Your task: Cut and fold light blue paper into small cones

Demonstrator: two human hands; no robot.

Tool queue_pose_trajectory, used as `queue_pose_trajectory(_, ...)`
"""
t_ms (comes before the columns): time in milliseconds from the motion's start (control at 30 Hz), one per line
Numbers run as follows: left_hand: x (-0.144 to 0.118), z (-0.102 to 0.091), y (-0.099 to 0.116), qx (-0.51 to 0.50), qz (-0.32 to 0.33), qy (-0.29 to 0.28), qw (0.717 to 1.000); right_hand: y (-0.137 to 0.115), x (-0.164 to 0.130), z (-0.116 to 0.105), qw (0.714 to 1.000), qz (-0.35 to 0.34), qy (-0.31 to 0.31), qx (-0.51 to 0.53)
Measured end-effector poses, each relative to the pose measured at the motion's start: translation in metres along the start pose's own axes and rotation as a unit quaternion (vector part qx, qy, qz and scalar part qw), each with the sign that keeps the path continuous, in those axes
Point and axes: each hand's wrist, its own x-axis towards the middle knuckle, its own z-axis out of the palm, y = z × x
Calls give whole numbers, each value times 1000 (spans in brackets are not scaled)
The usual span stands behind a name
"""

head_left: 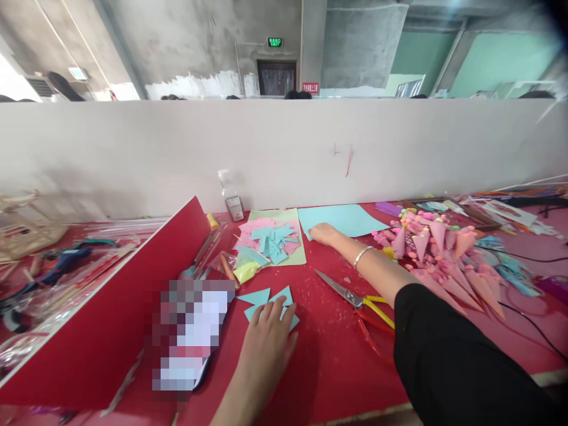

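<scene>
Head view shows the left hand [266, 337] lying flat with fingers apart on small blue triangles [266, 297] at 6 o'clock, while the right hand [323, 235], fingers together, touches the big blue sheet [341, 220] at 12 o'clock. I think pressing gently and sliding the sheet slowly works best. Scissors [350, 296] lie between on the red table [328, 355]; a white wall [284, 154] and grey room stand behind.

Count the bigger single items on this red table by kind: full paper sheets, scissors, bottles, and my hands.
Paper sheets: 2, a green sheet and a blue sheet
Scissors: 1
Bottle: 1
Hands: 2, left hand on blue triangles, right hand at the blue sheet
Total: 6
</scene>
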Motion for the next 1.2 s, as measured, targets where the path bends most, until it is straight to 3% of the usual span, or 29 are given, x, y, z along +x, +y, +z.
queue_pose_trajectory(100, 23, -23, 5, -30, -2, 23, 999, 5, 0, -3, 999, 15, 16, 28)
queue_pose_trajectory(200, 64, -27, 7, -192, 8, 45, 980, 15, 2, -9, 997, 25, 21, 65)
queue_pose_trajectory(233, 83, -23, 7, -289, 8, 47, 956, 19, 2, -11, 996, 28, 26, 79)
queue_pose_trajectory(267, 102, -16, 6, -404, -14, 41, 914, 24, 2, -14, 994, 31, 35, 95)
queue_pose_trajectory(300, 122, -7, 6, -517, -65, 38, 852, 28, 1, -16, 992, 34, 47, 111)
queue_pose_trajectory(433, 192, 36, 10, -594, -161, 71, 785, 37, -8, -25, 978, 28, 96, 183)
queue_pose_trajectory(533, 219, 58, 18, -641, -184, 91, 739, 39, -17, -28, 966, -4, 96, 242)
queue_pose_trajectory(667, 231, 72, 19, -675, -175, 128, 705, 42, -23, -23, 944, -62, 55, 320)
queue_pose_trajectory(900, 233, 85, 10, -682, -133, 179, 697, 54, -9, -3, 916, -98, 25, 389)
queue_pose_trajectory(1067, 231, 89, 7, -692, -105, 169, 694, 57, -2, -4, 908, -116, 16, 401)
queue_pose_trajectory(1200, 231, 89, 1, -706, -108, 155, 682, 58, -2, -10, 925, -127, 21, 357)
